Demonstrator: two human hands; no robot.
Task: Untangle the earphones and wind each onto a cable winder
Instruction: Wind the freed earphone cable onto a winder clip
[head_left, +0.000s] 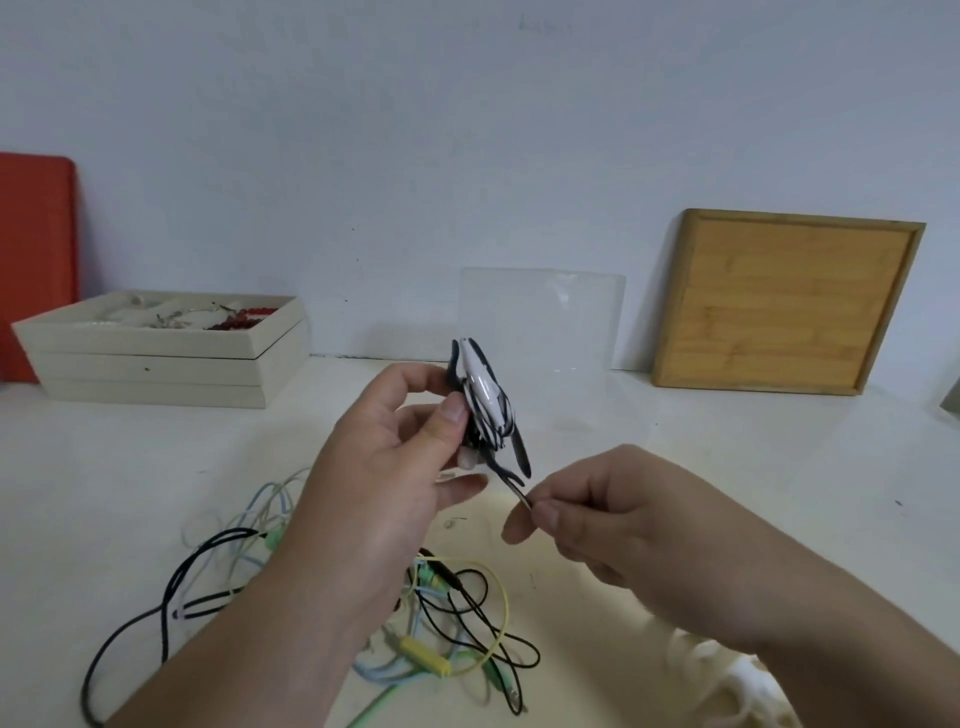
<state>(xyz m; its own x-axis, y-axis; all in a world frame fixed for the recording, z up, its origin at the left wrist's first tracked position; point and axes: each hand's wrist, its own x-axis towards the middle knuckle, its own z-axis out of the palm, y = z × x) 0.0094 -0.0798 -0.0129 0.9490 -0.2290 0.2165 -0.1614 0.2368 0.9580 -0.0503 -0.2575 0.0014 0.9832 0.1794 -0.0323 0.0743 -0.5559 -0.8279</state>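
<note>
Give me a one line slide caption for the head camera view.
Left hand holds a white cable winder wrapped in black cord while right hand pinches the plug.

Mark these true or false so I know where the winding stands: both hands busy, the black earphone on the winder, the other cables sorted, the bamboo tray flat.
1. The left hand holds the white cable winder wrapped in black cord. True.
2. The right hand rests open on the table. False: it pinches the cord's plug end.
3. The coloured earphones lie tangled on the table. True.
4. The bamboo tray lies flat. False: it leans against the wall.
</note>
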